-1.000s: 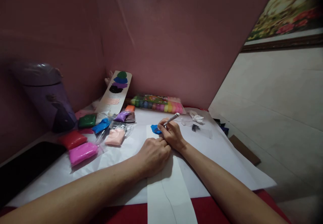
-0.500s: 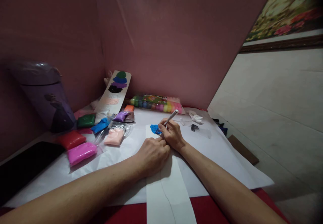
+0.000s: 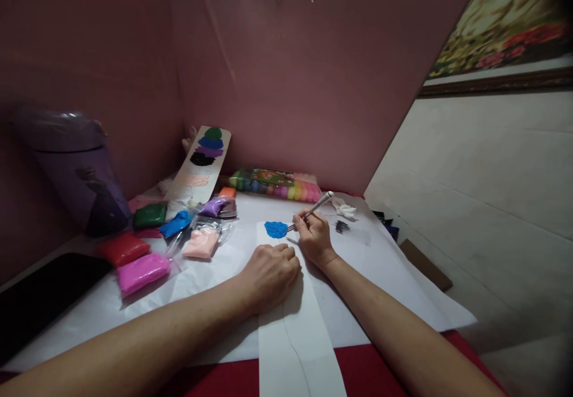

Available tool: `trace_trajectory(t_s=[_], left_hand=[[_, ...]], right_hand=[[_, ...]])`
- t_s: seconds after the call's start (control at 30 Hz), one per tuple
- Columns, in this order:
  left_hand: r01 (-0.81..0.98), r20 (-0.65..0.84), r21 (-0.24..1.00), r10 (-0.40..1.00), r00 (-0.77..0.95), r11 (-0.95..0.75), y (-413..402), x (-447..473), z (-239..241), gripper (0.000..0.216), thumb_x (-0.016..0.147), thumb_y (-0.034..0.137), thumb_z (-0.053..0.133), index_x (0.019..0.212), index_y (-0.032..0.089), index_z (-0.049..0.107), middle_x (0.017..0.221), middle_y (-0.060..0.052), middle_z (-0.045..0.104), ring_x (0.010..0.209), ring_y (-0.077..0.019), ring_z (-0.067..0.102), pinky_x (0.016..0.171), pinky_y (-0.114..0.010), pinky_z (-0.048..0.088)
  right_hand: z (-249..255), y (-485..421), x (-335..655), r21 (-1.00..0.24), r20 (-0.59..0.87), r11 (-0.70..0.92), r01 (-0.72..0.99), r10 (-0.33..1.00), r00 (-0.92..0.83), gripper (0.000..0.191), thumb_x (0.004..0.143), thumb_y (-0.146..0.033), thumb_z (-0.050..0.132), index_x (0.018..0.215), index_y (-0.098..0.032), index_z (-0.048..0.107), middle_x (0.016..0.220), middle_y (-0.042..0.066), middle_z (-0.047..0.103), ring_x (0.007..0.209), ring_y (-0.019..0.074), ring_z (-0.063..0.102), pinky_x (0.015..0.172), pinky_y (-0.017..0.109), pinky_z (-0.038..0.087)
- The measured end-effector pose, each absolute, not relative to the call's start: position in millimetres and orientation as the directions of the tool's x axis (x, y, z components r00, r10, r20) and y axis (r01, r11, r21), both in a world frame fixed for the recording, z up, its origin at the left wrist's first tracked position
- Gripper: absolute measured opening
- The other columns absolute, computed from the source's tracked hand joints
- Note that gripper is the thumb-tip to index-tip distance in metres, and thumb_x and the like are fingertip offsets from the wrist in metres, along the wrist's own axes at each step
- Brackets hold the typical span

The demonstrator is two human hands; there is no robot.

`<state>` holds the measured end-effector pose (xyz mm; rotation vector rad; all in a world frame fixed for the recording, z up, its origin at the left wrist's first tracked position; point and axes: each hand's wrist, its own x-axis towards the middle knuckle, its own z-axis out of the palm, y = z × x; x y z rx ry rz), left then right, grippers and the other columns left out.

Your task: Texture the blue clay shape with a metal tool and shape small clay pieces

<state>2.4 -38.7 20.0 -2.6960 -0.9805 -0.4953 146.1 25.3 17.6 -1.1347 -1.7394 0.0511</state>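
A long white strip of card (image 3: 298, 337) with a thin line along it lies on the white sheet. A patch of blue clay (image 3: 276, 229) with a rough surface covers its far end. In my right hand (image 3: 314, 236) is a fork (image 3: 320, 203) with a pale, striped handle. Its tines point left and are at the right edge of the blue patch; contact is unclear. My left hand (image 3: 273, 274) rests closed on the strip, just nearer than the blue patch. Its fingers curl under, so their inside is hidden.
Bags of coloured clay, including pink (image 3: 143, 273) and peach (image 3: 201, 243), lie left. Behind them leans a painted card (image 3: 188, 173). A clay pack (image 3: 273, 185) stands by the pink panel (image 3: 286, 86). A purple container (image 3: 85, 176) and dark slab (image 3: 54, 295) are far left.
My right hand has moved right, away from the blue patch, bringing the fork with it. More of the blue clay and the tines now show. My left hand stays almost in place.
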Motion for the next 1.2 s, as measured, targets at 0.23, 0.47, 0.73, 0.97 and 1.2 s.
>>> trace_trajectory(t_s=[0.23, 0.47, 0.73, 0.97, 1.2], left_hand=[[0.651, 0.399, -0.092, 0.571, 0.717, -0.753, -37.4, 2.6, 19.6, 0.021, 0.088, 0.018, 0.043, 0.074, 0.015, 0.059, 0.077, -0.006, 0.062, 0.074, -0.0195, 0.059, 0.064, -0.031, 0.046], [0.649, 0.405, -0.090, 0.568, 0.717, -0.755, -38.3, 2.2, 21.4, 0.022, 0.088, 0.018, 0.043, 0.074, 0.015, 0.059, 0.076, -0.006, 0.062, 0.074, -0.0191, 0.059, 0.064, -0.031, 0.046], [0.654, 0.384, -0.089, 0.580, 0.718, -0.751, -39.5, 2.5, 22.0, 0.021, 0.088, 0.018, 0.043, 0.074, 0.015, 0.059, 0.077, -0.006, 0.063, 0.074, -0.0194, 0.059, 0.064, -0.031, 0.047], [0.653, 0.391, -0.084, 0.578, 0.716, -0.752, -40.0, 2.2, 22.0, 0.021, 0.089, 0.019, 0.043, 0.075, 0.015, 0.059, 0.077, -0.006, 0.062, 0.075, -0.0194, 0.060, 0.065, -0.031, 0.047], [0.650, 0.389, -0.094, 0.573, 0.721, -0.754, -39.1, 2.2, 21.3, 0.020, 0.088, 0.018, 0.044, 0.075, 0.015, 0.058, 0.077, -0.005, 0.062, 0.075, -0.0191, 0.059, 0.064, -0.030, 0.046]], right_hand=[[15.6, 24.4, 145.1, -0.483, 0.693, 0.548, 0.683, 0.716, -0.085, 0.023, 0.087, -0.030, 0.046, 0.070, -0.020, 0.058, 0.067, 0.001, 0.061, 0.063, 0.0158, 0.055, 0.062, 0.026, 0.039], [15.0, 24.6, 145.6, -0.505, 0.662, 0.548, 0.666, 0.742, -0.108, 0.021, 0.087, -0.030, 0.048, 0.072, -0.020, 0.059, 0.070, 0.001, 0.063, 0.066, 0.0163, 0.057, 0.064, 0.025, 0.041], [13.9, 26.5, 145.6, -0.480, 0.675, 0.510, 0.714, 0.735, -0.070, 0.020, 0.086, -0.030, 0.049, 0.074, -0.020, 0.061, 0.071, 0.001, 0.063, 0.064, 0.0162, 0.056, 0.063, 0.026, 0.039], [14.3, 25.7, 145.9, -0.478, 0.679, 0.540, 0.693, 0.728, -0.098, 0.022, 0.087, -0.030, 0.047, 0.072, -0.020, 0.061, 0.073, 0.002, 0.063, 0.065, 0.0158, 0.056, 0.065, 0.025, 0.040], [13.2, 27.0, 145.7, -0.446, 0.684, 0.479, 0.756, 0.728, -0.058, 0.021, 0.086, -0.029, 0.048, 0.074, -0.020, 0.062, 0.074, 0.003, 0.064, 0.067, 0.0173, 0.056, 0.066, 0.027, 0.039]])
